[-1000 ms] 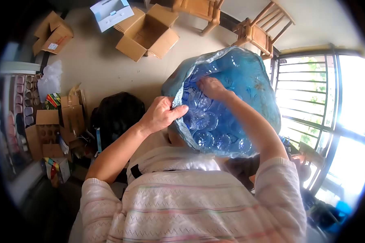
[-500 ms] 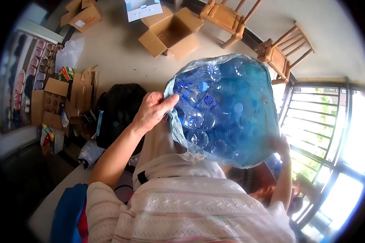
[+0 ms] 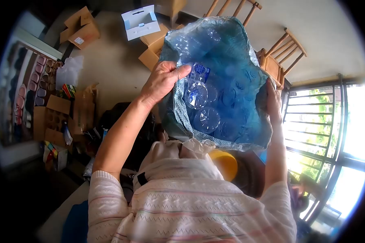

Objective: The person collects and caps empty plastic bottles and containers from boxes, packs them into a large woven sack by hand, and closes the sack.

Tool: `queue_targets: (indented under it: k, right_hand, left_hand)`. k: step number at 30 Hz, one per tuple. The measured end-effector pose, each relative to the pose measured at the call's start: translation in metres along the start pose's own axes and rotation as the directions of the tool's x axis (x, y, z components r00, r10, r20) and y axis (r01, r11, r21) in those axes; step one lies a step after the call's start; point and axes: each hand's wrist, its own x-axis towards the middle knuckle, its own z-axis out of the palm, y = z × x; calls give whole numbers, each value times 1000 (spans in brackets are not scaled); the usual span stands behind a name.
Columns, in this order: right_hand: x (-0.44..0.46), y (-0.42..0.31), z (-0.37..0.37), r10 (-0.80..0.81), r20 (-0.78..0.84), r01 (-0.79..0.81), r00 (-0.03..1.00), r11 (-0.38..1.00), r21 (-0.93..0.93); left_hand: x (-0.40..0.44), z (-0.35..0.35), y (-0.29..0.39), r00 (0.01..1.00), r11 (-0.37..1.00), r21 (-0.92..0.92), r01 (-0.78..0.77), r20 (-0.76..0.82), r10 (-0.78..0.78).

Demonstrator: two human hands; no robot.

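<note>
A blue woven plastic sack (image 3: 178, 115) is held up in front of me, its mouth wide and facing me. Several clear plastic bottles (image 3: 207, 119) lie inside it, seen mostly by their round bases. On the left side of the mouth, my left hand (image 3: 164, 81) is closed over the rim, thumb on the inner face. At the opposite side, my right hand (image 3: 273, 103) grips the sack's edge, most of its fingers hidden behind the material.
Open cardboard boxes (image 3: 82, 34) and a white-and-blue box (image 3: 141, 23) are on the floor ahead. A wooden chair (image 3: 278, 60) stands at right, near a barred window (image 3: 312, 117). Shoes (image 3: 36, 77) line a rack at left. Something round and yellow (image 3: 225, 164) shows below the sack.
The sack has risen and moved slightly left, with both hands moving up along its sides. Fewer bottles show near the mouth, and the yellow thing has come into view beneath.
</note>
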Motion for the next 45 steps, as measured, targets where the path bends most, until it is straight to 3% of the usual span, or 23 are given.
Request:
queue_targets:
  k: [4,7,8,11,13,15,17,19,20,21,24,25,28,29,31,32,35,36,39,40,41,43,45]
  right_hand:
    - [29,13,33,34,104,-46,994,992,115]
    - [29,26,77,103,90,-114,991,986,123]
    - [44,48,85,40,142,-81,989,950,303]
    - [24,7,105,68,224,-104,972,983,150]
    - [33,5,114,28,251,-92,968,965,246]
    - [48,2,118,81,138,-111,987,967,228]
    - [66,7,111,-51,13,50,999,997,50]
    - [89,18,92,-7,213,-29,977,986,166]
    - [79,10,92,-41,239,-21,970,968,250]
    - [66,0,94,2,232,-59,973,969,241]
    - [33,-13,102,109,258,-174,960,954,245]
    - [49,0,100,43,376,-169,926,936,308]
    - [75,34,113,102,458,-169,883,980,108]
    - [88,47,111,-58,550,56,833,998,21]
    - [106,64,113,-371,672,525,640,850,-30]
    - [113,68,110,-305,668,427,679,904,-21]
    - [125,67,116,-416,696,632,586,771,-71]
    - [124,64,115,-260,680,361,686,933,-7]
    - [161,87,101,-537,755,788,376,615,45]
    - [168,90,98,-482,752,687,450,725,54]
    - [163,82,98,-349,769,513,535,858,32]
    - [151,66,97,-55,745,89,665,996,-7]
    - [150,56,97,-6,780,-43,626,998,42]
  left_hand:
    - [-2,-33,5,997,983,-174,65,-40,-73]
    - [5,-84,-55,976,971,143,190,-137,-171]
    - [4,-84,-60,967,974,196,113,-246,-63]
    - [4,-96,-25,943,994,-86,72,-318,-96]
    - [18,-122,-29,935,998,-55,16,-353,-34]
    - [32,-122,-11,916,1000,-8,-26,-400,20]
    - [50,-119,-2,910,995,-59,-77,-413,46]
    - [65,-122,4,888,962,271,4,-443,121]
    - [79,-123,-9,841,941,315,-121,-471,266]
    - [78,-116,19,885,937,340,78,-456,92]
    - [92,-117,24,879,836,549,23,-410,245]
    - [104,-122,21,904,833,546,91,-396,161]
    - [114,-138,-18,896,657,726,201,-407,176]
    - [110,-147,-32,876,765,624,161,-447,180]
    - [100,-156,-30,840,714,636,292,-528,127]
    - [88,-151,-24,845,748,611,259,-519,132]
    - [48,-162,-25,791,843,534,70,-544,279]
    - [34,-173,-30,782,846,531,52,-548,297]
    - [-73,-168,-27,625,953,282,113,-766,152]
    - [-104,-170,-44,593,988,94,123,-805,3]
    - [-112,-171,-51,555,938,284,200,-822,130]
    - [-176,-155,-77,444,952,20,305,-887,-124]
    - [-239,-139,-129,295,912,-189,364,-906,-305]
